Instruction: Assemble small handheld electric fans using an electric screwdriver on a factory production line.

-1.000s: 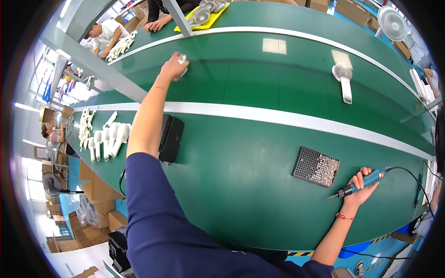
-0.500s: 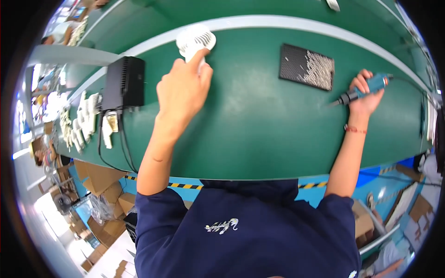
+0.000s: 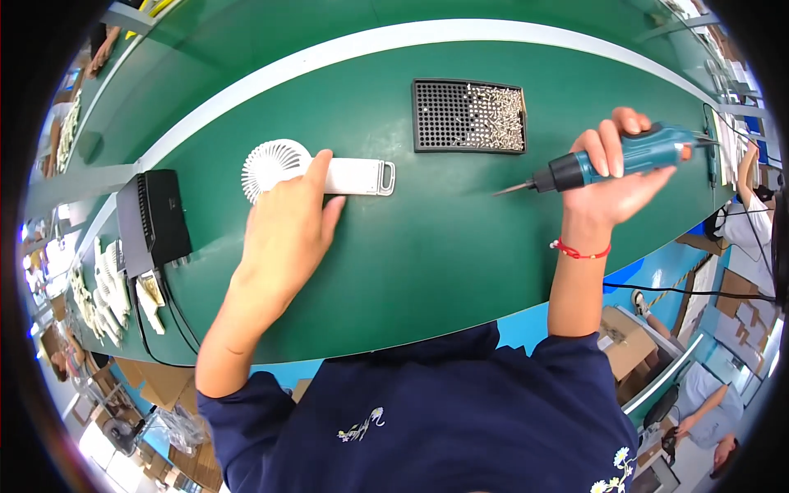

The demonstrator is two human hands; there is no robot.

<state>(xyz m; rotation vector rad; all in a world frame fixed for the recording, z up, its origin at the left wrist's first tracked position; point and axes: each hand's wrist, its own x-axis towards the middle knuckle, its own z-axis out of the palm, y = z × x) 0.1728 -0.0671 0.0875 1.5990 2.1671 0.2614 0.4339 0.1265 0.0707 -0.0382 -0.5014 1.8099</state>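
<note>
Green workbench [image 3: 427,263], left hand [image 3: 283,238] flat on white fan [image 3: 316,172], right hand [image 3: 612,177] gripping screwdriver [image 3: 612,160].

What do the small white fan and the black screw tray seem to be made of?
The white fan looks like matte moulded plastic: even white, thin grille ribs. The black tray seems rigid plastic or metal with a grid of holes; which one is unclear. The screws in it glint like metal.

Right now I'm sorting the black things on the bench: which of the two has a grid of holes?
The flat black tray, beyond the electric screwdriver in the right hand, partly filled with screws. The black box at far left is solid, with cables.
</note>
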